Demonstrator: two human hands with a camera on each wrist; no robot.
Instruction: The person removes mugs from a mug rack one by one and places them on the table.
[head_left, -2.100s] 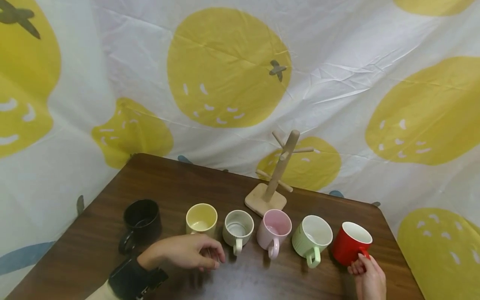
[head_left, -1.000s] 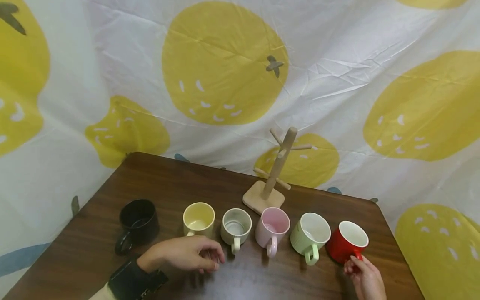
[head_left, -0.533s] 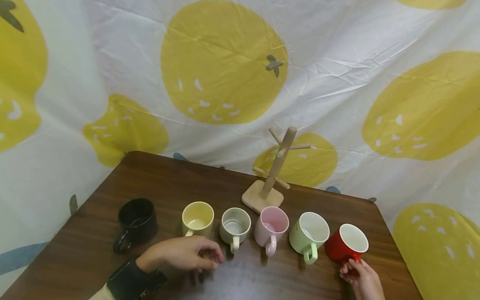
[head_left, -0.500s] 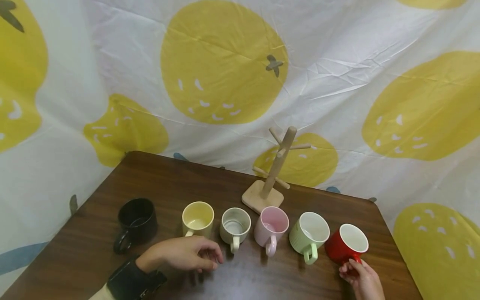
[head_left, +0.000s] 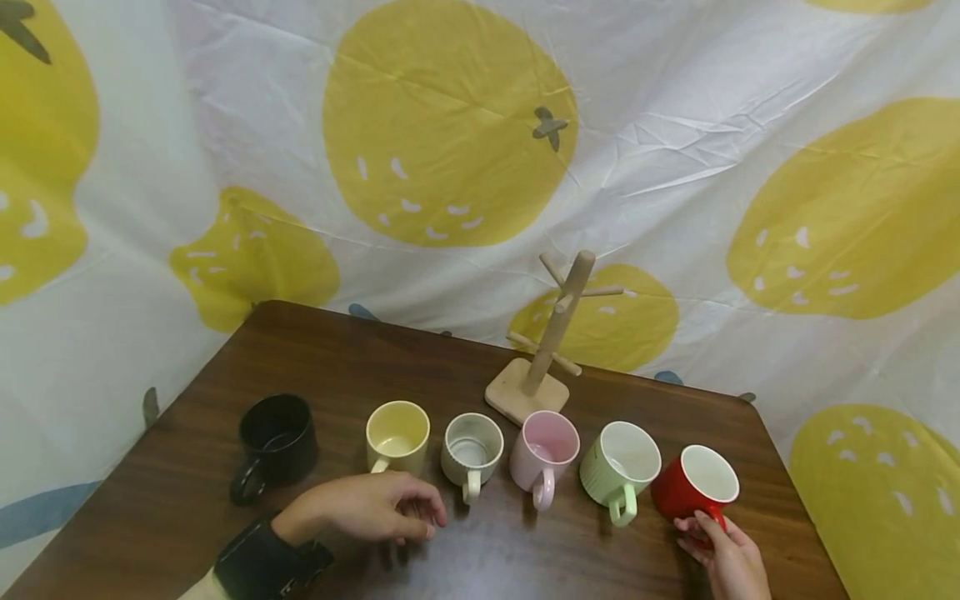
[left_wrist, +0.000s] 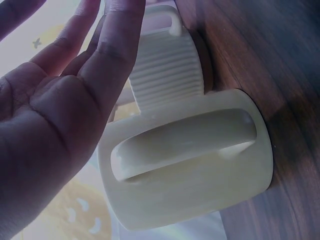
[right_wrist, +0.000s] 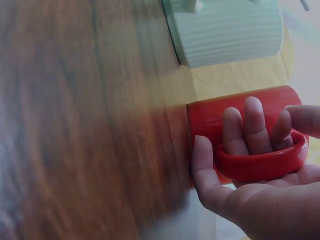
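At the right end of a row of mugs, my right hand [head_left: 726, 557] grips the handle of a red mug [head_left: 677, 493]. In the right wrist view several fingers pass through the red handle [right_wrist: 260, 167] and lie along the mug's side. The mug's base appears to rest on the table. My left hand [head_left: 375, 506] hovers with loosely bent fingers in front of a yellow mug [head_left: 397, 446], holding nothing. In the left wrist view the yellow mug's handle [left_wrist: 187, 145] is close beside that hand. Whether they touch, I cannot tell.
Between the hands stand a grey-white mug [head_left: 471, 454], a pink mug [head_left: 542, 454] and a light green mug [head_left: 611, 471]. A black mug [head_left: 279, 442] is at the left. Behind the row, a wooden mug tree [head_left: 558, 325] with bare pegs stands on the dark table [head_left: 337, 358].
My right fingers have worked further through the red mug's handle, and the mug has turned slightly. The left hand stays where it was. The head view has shifted a little.
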